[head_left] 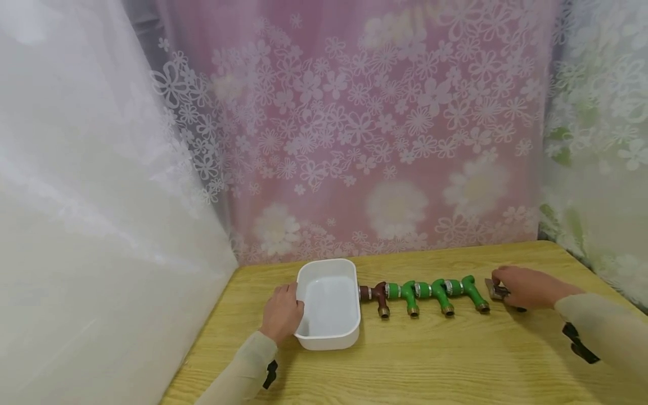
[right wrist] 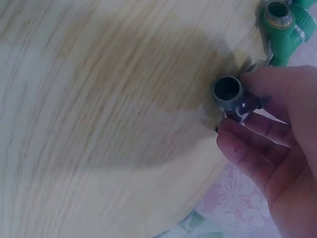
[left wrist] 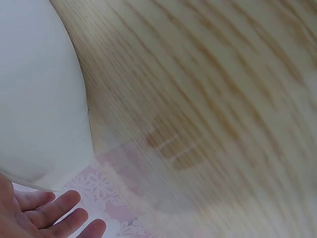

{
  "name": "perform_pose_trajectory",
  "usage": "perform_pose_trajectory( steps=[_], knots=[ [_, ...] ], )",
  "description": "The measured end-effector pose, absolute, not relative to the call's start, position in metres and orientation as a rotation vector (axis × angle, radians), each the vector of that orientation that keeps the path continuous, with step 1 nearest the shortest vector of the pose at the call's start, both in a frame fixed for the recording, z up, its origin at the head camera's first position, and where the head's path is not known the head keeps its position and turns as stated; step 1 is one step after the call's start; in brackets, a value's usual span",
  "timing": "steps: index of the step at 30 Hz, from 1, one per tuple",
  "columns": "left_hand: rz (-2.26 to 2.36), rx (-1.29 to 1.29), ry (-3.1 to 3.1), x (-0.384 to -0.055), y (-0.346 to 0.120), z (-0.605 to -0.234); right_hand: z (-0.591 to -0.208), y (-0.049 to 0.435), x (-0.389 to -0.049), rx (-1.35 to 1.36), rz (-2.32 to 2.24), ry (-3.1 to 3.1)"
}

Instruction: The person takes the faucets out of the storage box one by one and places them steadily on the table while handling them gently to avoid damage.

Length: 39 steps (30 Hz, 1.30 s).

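Observation:
My left hand holds the left rim of a white rectangular basin, thumb over the edge; in the left wrist view its fingers show loosely bent beside the wall. With thumb and fingers, my right hand pinches a dark grey, Y-shaped pipe fitting with a round open end, close over the table. In a row between basin and right hand lie similar fittings: a brown fitting beside the basin, then a green fitting, a second green fitting and a third green fitting.
A light wood-grain table carries everything. Behind it hangs a pink floral curtain, with a white sheet along the left and a pale floral curtain on the right. The fittings' brass-coloured ends face the near side.

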State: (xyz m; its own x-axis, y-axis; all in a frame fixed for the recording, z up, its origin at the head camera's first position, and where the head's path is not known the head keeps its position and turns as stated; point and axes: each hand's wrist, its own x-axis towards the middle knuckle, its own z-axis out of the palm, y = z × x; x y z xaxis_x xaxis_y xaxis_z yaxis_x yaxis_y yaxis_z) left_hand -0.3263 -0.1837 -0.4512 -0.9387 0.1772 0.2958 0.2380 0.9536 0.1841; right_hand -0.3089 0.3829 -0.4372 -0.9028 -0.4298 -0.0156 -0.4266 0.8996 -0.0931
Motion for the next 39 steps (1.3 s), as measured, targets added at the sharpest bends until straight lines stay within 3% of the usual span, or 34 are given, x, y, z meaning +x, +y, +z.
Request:
perform_pose_trajectory(
  steps=[39],
  knots=[
    [-0.319, -0.279, -2.848, -0.326, -0.183, -0.452, -0.457, 0.379, -0.309, -0.721, -0.153, 3.141]
  ],
)
